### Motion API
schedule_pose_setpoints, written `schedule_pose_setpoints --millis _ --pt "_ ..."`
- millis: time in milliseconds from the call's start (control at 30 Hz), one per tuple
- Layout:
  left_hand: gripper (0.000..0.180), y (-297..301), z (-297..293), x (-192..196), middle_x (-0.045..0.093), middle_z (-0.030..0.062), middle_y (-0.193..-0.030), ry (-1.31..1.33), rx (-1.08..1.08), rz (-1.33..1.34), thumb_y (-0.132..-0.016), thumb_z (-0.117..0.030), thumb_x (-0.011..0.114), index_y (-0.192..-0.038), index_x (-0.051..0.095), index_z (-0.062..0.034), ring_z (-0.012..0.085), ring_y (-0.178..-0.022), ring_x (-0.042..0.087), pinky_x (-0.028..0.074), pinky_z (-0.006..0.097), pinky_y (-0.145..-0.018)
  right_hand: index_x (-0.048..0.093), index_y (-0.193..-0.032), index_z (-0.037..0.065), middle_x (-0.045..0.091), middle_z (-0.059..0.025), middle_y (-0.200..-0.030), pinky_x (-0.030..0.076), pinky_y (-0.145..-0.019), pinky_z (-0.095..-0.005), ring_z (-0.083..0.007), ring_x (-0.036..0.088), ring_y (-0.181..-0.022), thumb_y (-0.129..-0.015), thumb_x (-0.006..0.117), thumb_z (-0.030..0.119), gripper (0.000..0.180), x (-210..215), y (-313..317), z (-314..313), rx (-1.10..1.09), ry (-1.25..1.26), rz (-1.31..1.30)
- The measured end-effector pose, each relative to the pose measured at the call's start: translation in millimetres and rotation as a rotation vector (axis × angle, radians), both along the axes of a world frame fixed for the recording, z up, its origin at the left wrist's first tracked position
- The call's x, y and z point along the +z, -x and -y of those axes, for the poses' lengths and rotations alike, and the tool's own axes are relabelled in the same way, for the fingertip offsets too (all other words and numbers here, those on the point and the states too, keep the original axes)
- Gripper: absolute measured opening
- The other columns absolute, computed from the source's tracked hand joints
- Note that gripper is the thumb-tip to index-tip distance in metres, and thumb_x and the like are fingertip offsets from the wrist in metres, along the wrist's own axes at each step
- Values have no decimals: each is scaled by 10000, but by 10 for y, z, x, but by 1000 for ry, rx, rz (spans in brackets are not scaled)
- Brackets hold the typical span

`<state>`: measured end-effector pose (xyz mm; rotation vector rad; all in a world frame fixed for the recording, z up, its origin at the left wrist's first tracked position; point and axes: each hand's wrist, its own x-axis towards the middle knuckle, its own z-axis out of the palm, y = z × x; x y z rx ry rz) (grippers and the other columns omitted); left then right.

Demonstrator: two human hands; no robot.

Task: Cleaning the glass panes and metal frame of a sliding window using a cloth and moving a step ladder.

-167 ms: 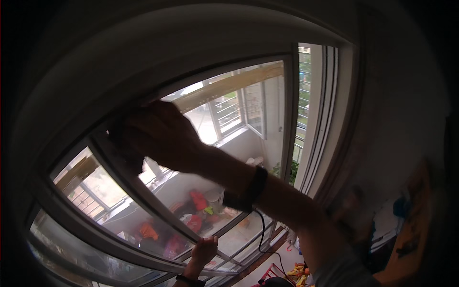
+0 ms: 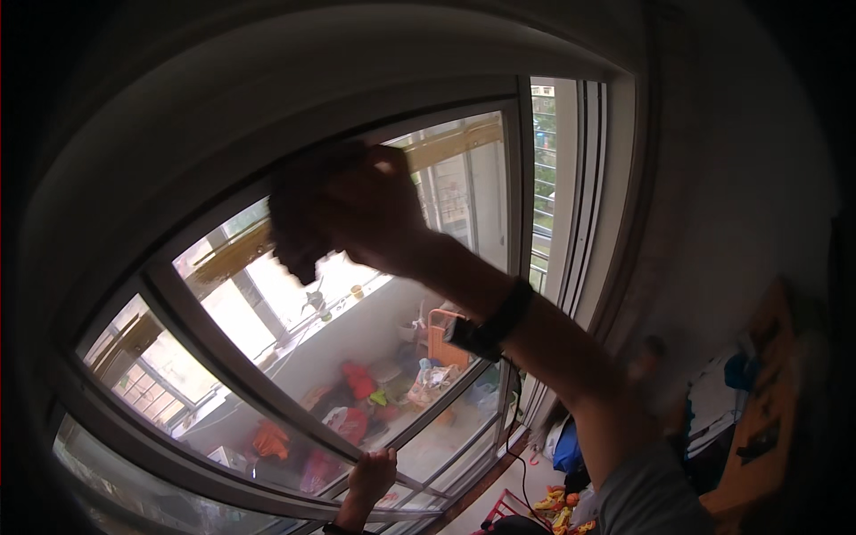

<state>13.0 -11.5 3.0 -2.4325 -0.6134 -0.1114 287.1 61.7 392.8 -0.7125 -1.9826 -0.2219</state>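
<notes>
Up near the top of a sliding window, my right hand (image 2: 379,214) is closed on a dark crumpled cloth (image 2: 299,218). The cloth lies over the upper glass, close to the top rail; its lower edge hangs ragged, and shadow hides most of the fingers. A dark band (image 2: 508,316) circles my right wrist. Lower down, my left hand (image 2: 373,474) has its fingers wrapped round the slanting frame bar (image 2: 245,357) of the window sash, near its bottom end. Light comes through the glass pane (image 2: 357,334) between the bars.
Beyond the glass, a balcony holds red bags (image 2: 358,379), an orange chair (image 2: 446,337) and other piled items. At right stands an orange wooden piece of furniture (image 2: 753,419). A dark cord (image 2: 510,428) hangs below my right forearm, near yellow-and-red items (image 2: 557,508) on the floor.
My right hand has swept right and slightly up along the window top with the cloth. My left hand still grips the bar; the whole view has shifted slightly.
</notes>
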Motion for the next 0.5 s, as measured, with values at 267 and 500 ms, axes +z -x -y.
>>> schedule_pose_setpoints --millis 267,500 --pt "97 152 -94 -52 501 -33 -701 4 -5 64 -844 -237 574 -760 527 -221 146 -602 549 388 334 -623 600 -1047 27 611 -47 -733 522 -506 -267 -123 608 -546 -1059 474 221 232 47 -1197 246 179 -216 -598" --pt "188 202 10 -56 552 -33 -950 -177 -19 26 -892 -274 553 -1047 620 -192 115 -931 539 372 319 -879 571 -1106 37 622 -55 -895 538 -610 -261 -137 637 -739 -972 576 67 137 -51 -1801 209 -843 -844 -66"
